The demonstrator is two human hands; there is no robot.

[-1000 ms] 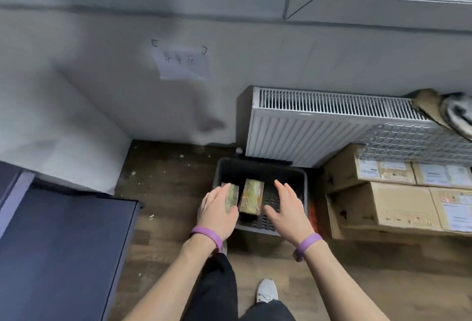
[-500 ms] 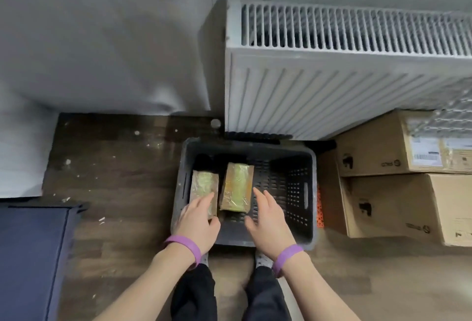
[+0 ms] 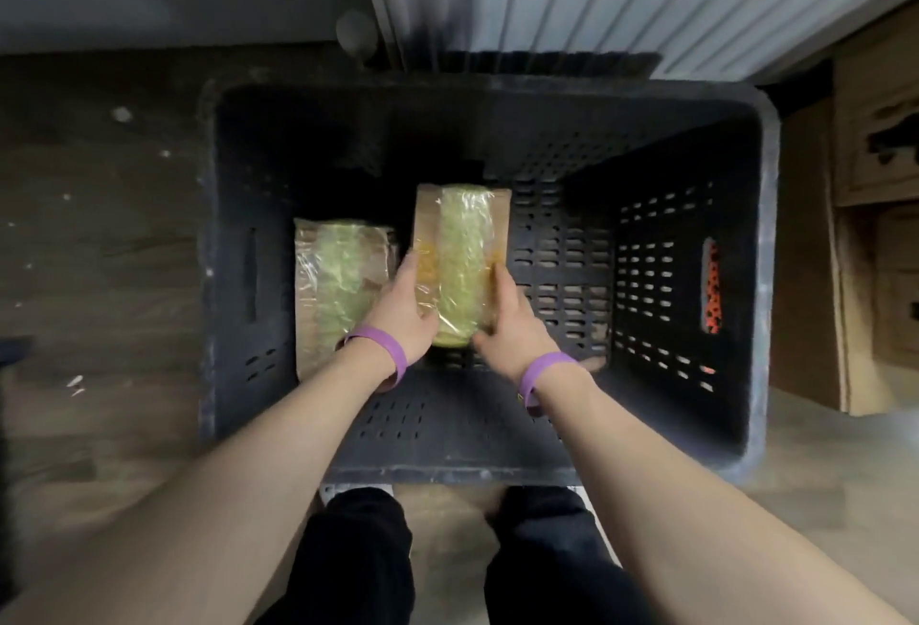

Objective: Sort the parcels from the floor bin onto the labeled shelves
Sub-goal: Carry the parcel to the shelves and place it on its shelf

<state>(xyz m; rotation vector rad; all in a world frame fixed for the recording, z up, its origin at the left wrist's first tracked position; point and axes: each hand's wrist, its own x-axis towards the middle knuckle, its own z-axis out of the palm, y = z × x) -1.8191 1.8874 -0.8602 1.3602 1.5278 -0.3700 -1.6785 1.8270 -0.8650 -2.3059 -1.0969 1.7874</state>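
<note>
Since the parcel (image 3: 460, 246) lies lengthwise up the middle of the frame, with its long axis pointing away from the person, the left hand (image 3: 400, 308) and right hand (image 3: 514, 326) take it across its short width. Each holds one long edge near the lower end, both equally near. The fingers (image 3: 409, 269) curl against its sides and hold nothing else. It rests on the floor of the bin (image 3: 761, 236), brown card under crinkled clear film with yellow-green showing through. A second parcel (image 3: 338, 286) lies just beside it on the left.
</note>
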